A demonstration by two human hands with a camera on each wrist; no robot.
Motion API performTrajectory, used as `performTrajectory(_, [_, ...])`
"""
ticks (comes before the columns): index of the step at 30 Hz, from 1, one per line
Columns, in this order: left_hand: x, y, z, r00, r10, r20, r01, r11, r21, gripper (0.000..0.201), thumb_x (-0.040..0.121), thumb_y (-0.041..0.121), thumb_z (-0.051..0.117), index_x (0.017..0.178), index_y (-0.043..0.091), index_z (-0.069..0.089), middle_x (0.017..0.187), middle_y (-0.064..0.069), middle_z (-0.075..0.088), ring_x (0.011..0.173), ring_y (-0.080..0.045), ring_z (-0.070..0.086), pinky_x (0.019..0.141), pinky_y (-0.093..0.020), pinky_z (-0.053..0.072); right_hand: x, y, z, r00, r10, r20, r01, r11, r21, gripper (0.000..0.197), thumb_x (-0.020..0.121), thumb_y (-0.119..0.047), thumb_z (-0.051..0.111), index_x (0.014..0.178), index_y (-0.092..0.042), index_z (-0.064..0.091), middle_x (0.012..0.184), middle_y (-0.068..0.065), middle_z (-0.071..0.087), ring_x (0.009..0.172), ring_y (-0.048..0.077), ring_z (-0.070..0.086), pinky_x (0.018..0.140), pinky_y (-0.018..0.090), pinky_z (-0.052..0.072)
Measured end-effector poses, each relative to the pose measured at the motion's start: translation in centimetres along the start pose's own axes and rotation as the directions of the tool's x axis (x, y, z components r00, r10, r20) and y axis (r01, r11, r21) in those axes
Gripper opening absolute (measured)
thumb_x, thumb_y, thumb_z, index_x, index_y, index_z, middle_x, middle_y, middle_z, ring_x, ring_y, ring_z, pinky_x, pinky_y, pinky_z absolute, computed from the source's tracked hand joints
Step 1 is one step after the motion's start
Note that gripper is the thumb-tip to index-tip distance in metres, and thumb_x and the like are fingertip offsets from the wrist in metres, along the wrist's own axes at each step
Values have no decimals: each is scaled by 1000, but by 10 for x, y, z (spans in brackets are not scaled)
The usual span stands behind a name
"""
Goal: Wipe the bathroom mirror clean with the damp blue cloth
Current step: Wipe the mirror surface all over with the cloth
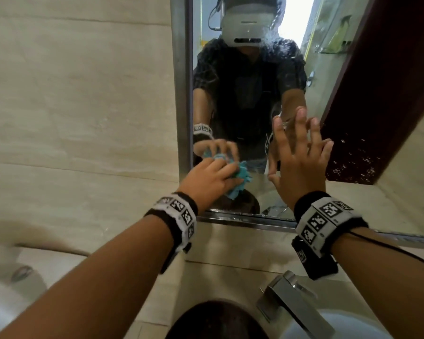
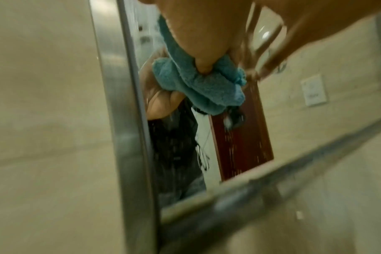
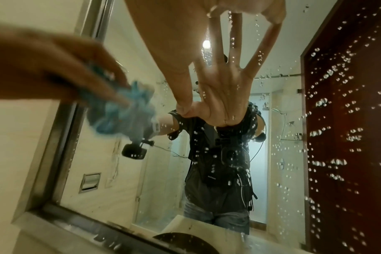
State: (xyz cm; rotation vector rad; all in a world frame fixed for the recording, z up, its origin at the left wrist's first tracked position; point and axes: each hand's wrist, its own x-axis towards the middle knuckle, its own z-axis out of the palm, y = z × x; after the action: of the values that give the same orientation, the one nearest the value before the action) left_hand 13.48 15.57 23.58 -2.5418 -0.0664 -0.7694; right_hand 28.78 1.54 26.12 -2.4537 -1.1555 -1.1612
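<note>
Blue cloth (image 1: 240,178) is bunched and gripped in left hand (image 1: 207,181), pressed against mirror (image 1: 252,94) at its 7 o'clock corner. Right hand (image 1: 301,165) is laid flat on glass, fingers spread. Droplets (image 3: 335,130) are seen at 3 o'clock.

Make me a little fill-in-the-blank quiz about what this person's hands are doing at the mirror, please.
1. The left hand grips a bunched cloth whose colour is ____.
2. The right hand is spread flat against the ____, holding nothing.
3. The cloth is pressed near the mirror's lower ____ corner.
4. The glass beside the right hand is dotted with water ____.

Missing words: blue; mirror; left; droplets
</note>
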Motion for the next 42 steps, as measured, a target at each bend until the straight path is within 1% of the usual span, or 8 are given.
performTrajectory(6, [61, -22, -29, 888, -320, -330, 306, 947, -95, 52, 73, 17, 73, 124, 20, 61, 122, -16, 58, 110, -33, 48, 89, -46, 48, 0, -1, 1, 1000, 9, -19, -9, 1000, 4, 110, 66, -33, 80, 150, -28, 8, 157, 13, 0, 141, 38, 9, 104, 65, 24])
performTrajectory(8, [48, -1, -10, 929, -233, -289, 227, 972, -54, 56, 68, 19, 73, 122, 21, 61, 120, -15, 59, 109, -33, 46, 89, -48, 49, 0, 0, 3, 1000, 8, -24, -7, 1000, 15, 113, 63, -33, 81, 150, -28, 9, 157, 12, 1, 141, 37, 9, 103, 66, 24])
performTrajectory(12, [5, 21, 9, 999, 8, 45, -9, 1000, 23, 67, 51, 26, 89, 114, 28, 67, 111, -4, 63, 97, -27, 61, 81, -39, 52, -2, 0, 4, 1000, -3, -23, 2, 1000, -18, 114, 64, -34, 81, 150, -27, 6, 156, 12, -1, 141, 37, 8, 103, 65, 26])
performTrajectory(19, [58, 6, -25, 934, -303, -190, 300, 953, -45, 52, 69, 26, 63, 121, 24, 63, 116, -13, 61, 100, -34, 58, 82, -44, 48, -2, 1, 1, 1000, -7, -16, 7, 1000, -11, 114, 63, -38, 81, 150, -26, 8, 156, 12, 0, 141, 37, 8, 104, 65, 24])
performTrajectory(27, [-22, -15, 0, 998, 21, 52, -27, 993, 117, 73, 52, 21, 89, 121, 25, 63, 111, -7, 63, 93, -28, 61, 72, -40, 53, -12, -1, 9, 999, -23, -39, 23, 1000, 1, 103, 72, -31, 75, 150, -24, 8, 156, 14, 1, 142, 37, 9, 106, 63, 23])
performTrajectory(34, [16, -59, -45, 957, -132, -257, 186, 962, 198, 57, 74, 21, 68, 128, 27, 53, 120, -12, 54, 98, -30, 47, 74, -40, 46, -14, -33, 17, 975, -151, -164, 161, 986, 48, 83, 75, -23, 67, 147, -30, 25, 155, 14, 13, 141, 33, 14, 107, 64, 15])
performTrajectory(38, [-10, -41, -7, 985, -100, -142, 122, 981, 154, 52, 63, 18, 81, 112, 23, 66, 116, -7, 63, 99, -30, 58, 77, -39, 49, -11, -41, 29, 979, -122, -163, 125, 992, 8, 83, 76, -25, 64, 147, -29, 23, 155, 14, 13, 141, 35, 11, 105, 66, 10])
performTrajectory(42, [-46, -28, 14, 996, -89, -30, 92, 985, 143, 65, 72, 9, 69, 134, 19, 52, 136, -7, 53, 119, -29, 52, 94, -42, 45, -13, -37, 31, 976, -148, -157, 143, 989, -44, 84, 77, -32, 65, 148, -28, 20, 154, 14, 11, 141, 34, 8, 105, 65, 10])
